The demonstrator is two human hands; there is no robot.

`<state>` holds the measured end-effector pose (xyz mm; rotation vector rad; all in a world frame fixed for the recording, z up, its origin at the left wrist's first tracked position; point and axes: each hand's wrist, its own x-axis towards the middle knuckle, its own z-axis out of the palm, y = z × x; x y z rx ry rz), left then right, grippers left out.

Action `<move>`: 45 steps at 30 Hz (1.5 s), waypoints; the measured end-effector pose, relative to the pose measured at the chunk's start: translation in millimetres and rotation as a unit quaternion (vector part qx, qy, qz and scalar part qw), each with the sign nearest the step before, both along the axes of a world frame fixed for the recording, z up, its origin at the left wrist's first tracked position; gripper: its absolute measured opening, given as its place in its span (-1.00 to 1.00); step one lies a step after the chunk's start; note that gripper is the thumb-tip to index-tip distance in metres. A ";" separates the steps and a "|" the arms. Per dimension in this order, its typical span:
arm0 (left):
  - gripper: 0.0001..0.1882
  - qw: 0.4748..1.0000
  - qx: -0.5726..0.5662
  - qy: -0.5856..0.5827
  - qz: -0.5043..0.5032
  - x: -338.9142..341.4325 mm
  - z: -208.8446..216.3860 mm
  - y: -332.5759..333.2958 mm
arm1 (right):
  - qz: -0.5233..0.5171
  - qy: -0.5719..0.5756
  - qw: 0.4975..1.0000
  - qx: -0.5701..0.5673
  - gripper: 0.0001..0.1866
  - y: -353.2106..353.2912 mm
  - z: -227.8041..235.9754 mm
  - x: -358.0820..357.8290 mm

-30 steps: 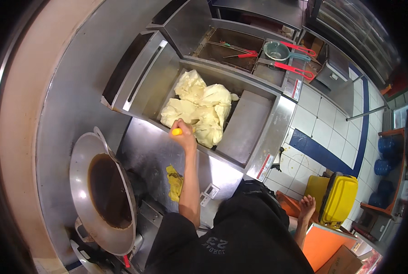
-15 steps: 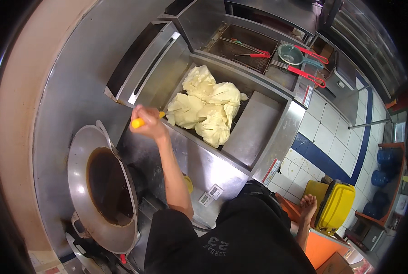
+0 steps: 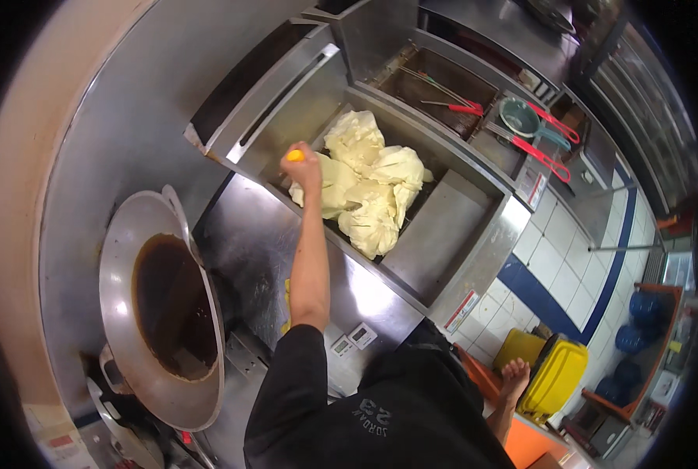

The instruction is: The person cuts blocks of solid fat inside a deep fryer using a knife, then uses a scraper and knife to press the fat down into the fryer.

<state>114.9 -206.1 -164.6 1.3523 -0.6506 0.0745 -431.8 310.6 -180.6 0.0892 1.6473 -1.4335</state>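
Several pale yellow, butter-like lumps (image 3: 384,168) with short slits in their tops lie close together in a deep steel fryer basin (image 3: 468,306). My left hand (image 3: 305,169) is closed in a fist around a yellow-handled tool (image 3: 295,155). That fist is over the left end of the lumps, with the handle's end poking out on top. The hand hides the rest of the tool, so its kind does not show. Off to the right, my right hand (image 3: 515,375) is open with fingers apart, holding nothing, above a yellow bin (image 3: 556,375).
A large wok (image 3: 118,289) with dark liquid stands at the left. Behind the basin, a second fryer well (image 3: 462,74) has tongs across it, beside a green strainer (image 3: 519,116) and red-handled tools (image 3: 548,162). Two small timers (image 3: 352,338) sit on the near steel counter (image 3: 247,227).
My left hand has moved right, from the basin's left edge to over the lumps, carrying the yellow-handled tool. My right hand stays open by the bin. The whole view has shifted slightly.
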 end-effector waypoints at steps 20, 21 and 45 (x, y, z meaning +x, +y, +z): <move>-0.66 0.948 0.155 -0.031 -0.277 -39.5 95.7 -61.6 | -0.032 0.021 0.999 0.032 -0.70 1.4 13.9 23.9; -0.67 0.946 0.154 -0.036 -0.281 -36.7 94.6 -66.7 | -0.032 0.025 0.999 0.030 -0.70 0.6 16.7 25.6; -0.60 0.939 -0.012 0.036 -0.342 -64.6 186.0 73.7 | -0.026 0.048 0.991 0.119 -0.55 53.0 4.2 20.6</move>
